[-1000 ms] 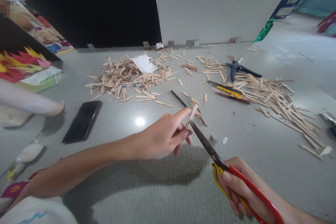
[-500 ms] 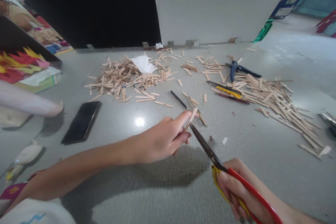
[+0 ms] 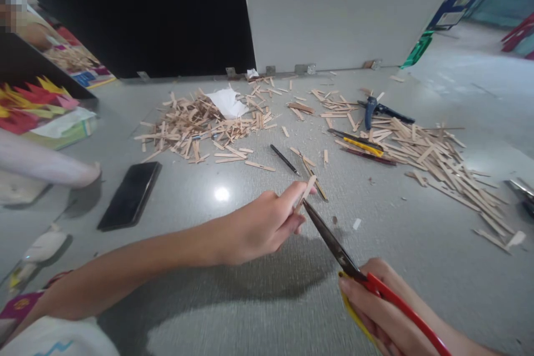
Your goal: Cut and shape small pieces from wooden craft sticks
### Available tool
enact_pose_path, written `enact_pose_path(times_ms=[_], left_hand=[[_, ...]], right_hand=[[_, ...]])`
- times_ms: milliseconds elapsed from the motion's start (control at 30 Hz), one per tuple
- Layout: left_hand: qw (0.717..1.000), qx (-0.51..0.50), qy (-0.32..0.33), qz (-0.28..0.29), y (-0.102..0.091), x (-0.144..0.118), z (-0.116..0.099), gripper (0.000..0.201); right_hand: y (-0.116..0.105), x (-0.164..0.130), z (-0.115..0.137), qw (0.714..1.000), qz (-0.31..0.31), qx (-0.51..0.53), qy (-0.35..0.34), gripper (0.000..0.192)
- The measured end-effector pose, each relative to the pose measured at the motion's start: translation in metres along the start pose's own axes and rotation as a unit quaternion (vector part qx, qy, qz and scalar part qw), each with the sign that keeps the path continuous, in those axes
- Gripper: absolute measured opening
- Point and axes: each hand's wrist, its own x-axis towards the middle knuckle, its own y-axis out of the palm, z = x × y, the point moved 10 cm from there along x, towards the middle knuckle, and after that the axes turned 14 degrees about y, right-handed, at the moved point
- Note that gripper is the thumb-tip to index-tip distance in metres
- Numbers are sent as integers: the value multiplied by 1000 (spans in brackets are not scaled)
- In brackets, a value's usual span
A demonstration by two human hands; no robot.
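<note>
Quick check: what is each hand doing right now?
Left hand: closed, pinching a wooden stick between thumb and fingers.
Right hand: closed around the handles of the scissors, blade tips at the stick.

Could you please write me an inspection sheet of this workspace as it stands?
Surface: grey floor, speckled, with a light glare spot.
Job's things: short wooden stick pinched in the left hand; scissors with red and yellow handles in the right hand, blade tips at the stick.
Clutter: stick pile with white paper; second stick pile; black pen; black phone; blue glue gun; yellow cutter.
Grippers: both hands closed, left on the stick, right on the scissors.
Cables: nothing seen.
Surroundings: white board, black panel, coloured paper, another person's limb at left.
</note>
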Motion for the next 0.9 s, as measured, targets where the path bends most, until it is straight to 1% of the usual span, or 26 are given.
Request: enact_pose_path(times_ms=[33, 100, 167, 233, 367, 433, 533, 600, 700, 767, 833, 900], left_hand=[[1000, 5, -2, 3, 0, 0, 1, 60], [1000, 10, -2, 9, -1, 0, 0, 58], [1000, 10, 6, 16, -1, 2, -2, 51], [999, 24, 16, 20, -2, 3, -5, 45], [992, 121, 37, 11, -6, 3, -3, 48], [985, 163, 55, 8, -6, 3, -1, 49], [982, 179, 66, -7, -6, 5, 0, 49], [989, 137, 51, -27, -9, 6, 1, 49], [999, 0, 25, -44, -9, 9, -2, 45], [996, -79, 12, -44, -7, 10, -6, 39], [992, -122, -2, -45, -6, 11, -8, 36], [989, -142, -12, -47, -6, 10, -10, 35]], right_hand=[[2, 1, 0, 1000, 7, -4, 2, 62], [9, 5, 1, 999, 45, -14, -1, 67], [19, 8, 4, 995, 90, -23, -19, 74], [24, 10, 5, 992, 119, -20, -28, 79], [22, 11, 3, 993, 114, 13, -14, 80], [25, 9, 4, 992, 125, 31, -9, 83], [26, 12, 0, 991, 128, 40, 19, 86], [21, 15, 0, 994, 108, 23, 20, 84], [13, 15, 6, 995, 97, 19, -18, 79], [8, 14, 9, 994, 93, 32, -44, 78], [5, 13, 9, 994, 89, 35, -59, 79], [3, 11, 8, 994, 83, 31, -65, 76]])
